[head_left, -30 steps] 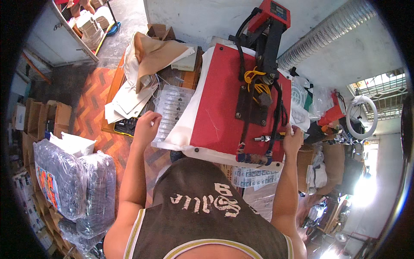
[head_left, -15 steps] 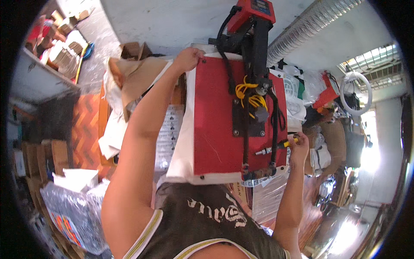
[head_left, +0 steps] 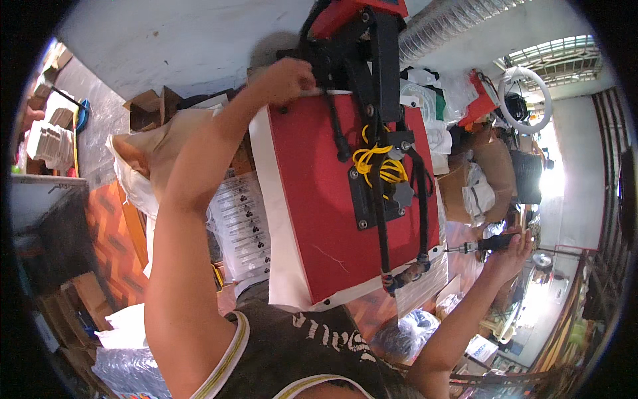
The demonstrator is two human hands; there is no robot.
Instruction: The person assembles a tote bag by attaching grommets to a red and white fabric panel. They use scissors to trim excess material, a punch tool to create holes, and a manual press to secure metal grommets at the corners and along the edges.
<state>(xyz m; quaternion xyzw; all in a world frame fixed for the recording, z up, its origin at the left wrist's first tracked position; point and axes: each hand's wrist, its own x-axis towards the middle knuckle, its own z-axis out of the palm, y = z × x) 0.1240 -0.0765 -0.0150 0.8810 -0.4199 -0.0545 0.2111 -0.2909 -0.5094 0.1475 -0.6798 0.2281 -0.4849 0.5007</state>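
Note:
A heat press with a red top plate (head_left: pixel 312 199) stands before me, tilted slightly in view, with white material (head_left: pixel 282 266) showing under its left and front edges. My left hand (head_left: pixel 289 78) is closed at the plate's far left corner, with fingertips pinched together; whatever they hold is too small to name. My right hand (head_left: pixel 515 256) grips the dark handle of a screwdriver (head_left: pixel 492 242). Its metal tip points left at the plate's right front corner, by a small dark screw. A bundled yellow cord (head_left: pixel 382 166) hangs around the black arm (head_left: pixel 385 73) above the plate.
On the left are a brown paper bag (head_left: pixel 183 146) and plastic-wrapped printed sheets (head_left: pixel 239 223). A cardboard box (head_left: pixel 482 179) sits to the right, near a white ring light (head_left: pixel 541 100). A silver duct (head_left: pixel 458 30) runs along the wall behind.
The view has shifted and turned. My right hand has moved outward to the right, drawing the screwdriver from above the plate to its edge. My left hand has curled at the far corner.

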